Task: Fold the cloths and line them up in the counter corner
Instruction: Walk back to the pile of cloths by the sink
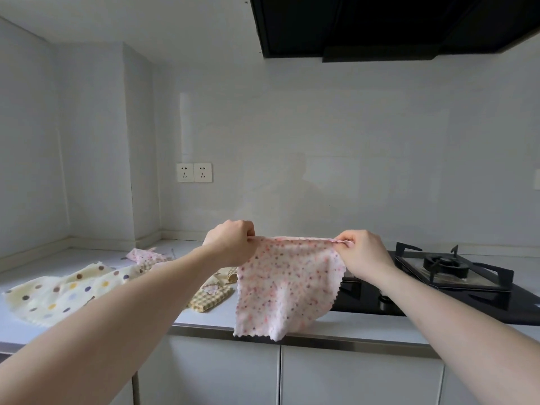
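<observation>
A pink speckled cloth hangs in the air above the counter's front edge, stretched by its two top corners. My left hand pinches the left corner and my right hand pinches the right one. On the white counter lie a cream cloth with coloured dots at the left, a yellow checked cloth partly behind my left forearm, and a second pink speckled cloth crumpled further back. The counter corner is at the far left.
A black gas hob with a burner grate sits on the right of the counter. A black range hood hangs above. Two wall sockets are on the back wall. White cabinet doors are below the counter.
</observation>
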Demonstrator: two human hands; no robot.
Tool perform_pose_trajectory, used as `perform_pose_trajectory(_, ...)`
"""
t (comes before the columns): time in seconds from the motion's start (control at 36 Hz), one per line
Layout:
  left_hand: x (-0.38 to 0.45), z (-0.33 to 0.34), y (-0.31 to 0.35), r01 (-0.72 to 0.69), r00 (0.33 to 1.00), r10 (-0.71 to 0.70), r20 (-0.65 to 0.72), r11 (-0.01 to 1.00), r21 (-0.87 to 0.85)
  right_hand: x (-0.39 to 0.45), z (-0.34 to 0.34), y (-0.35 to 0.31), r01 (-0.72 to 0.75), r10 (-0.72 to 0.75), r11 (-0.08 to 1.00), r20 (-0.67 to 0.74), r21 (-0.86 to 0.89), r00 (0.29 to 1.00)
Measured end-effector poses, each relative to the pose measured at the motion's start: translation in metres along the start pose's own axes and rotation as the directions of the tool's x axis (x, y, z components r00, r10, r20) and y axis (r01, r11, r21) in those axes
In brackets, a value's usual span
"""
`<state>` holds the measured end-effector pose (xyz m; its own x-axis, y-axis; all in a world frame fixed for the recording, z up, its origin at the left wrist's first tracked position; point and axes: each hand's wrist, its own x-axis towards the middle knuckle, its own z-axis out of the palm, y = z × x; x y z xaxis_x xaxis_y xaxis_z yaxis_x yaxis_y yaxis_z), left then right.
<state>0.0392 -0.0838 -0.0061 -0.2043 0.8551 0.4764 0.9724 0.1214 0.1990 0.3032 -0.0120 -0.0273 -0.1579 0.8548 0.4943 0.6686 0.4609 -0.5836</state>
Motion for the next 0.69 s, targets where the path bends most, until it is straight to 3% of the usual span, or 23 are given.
perform_pose_trajectory(0.11,0.015,0.007,0.0,0.053,0.999,-0.053,0.012,0.999,-0.014,0.014,-0.001,0.002,-0.025,0.025,1.0,-0.004,0.017,1.0)
perform_pose_trajectory(0.25,0.041,0.006,0.005,0.106,0.992,-0.121,-0.037,0.953,-0.283,0.04,-0.004,0.002,-0.105,0.12,0.979,-0.078,0.177,0.99)
perform_pose_trajectory(0.47,0.054,0.008,0.018,0.015,0.978,-0.117,-0.17,0.862,-0.506,0.055,-0.01,0.009,0.042,0.007,0.982,-0.255,0.186,0.967)
perform_pose_trajectory(0.58,0.035,0.015,0.017,-0.013,0.986,-0.073,-0.152,0.866,-0.499,0.038,-0.009,0.023,0.075,-0.048,0.989,-0.203,0.127,0.978)
perform_pose_trajectory(0.69,0.006,0.025,0.011,0.008,0.998,0.015,0.058,0.925,-0.379,0.009,-0.005,0.044,0.053,-0.052,0.998,-0.023,0.032,0.998)
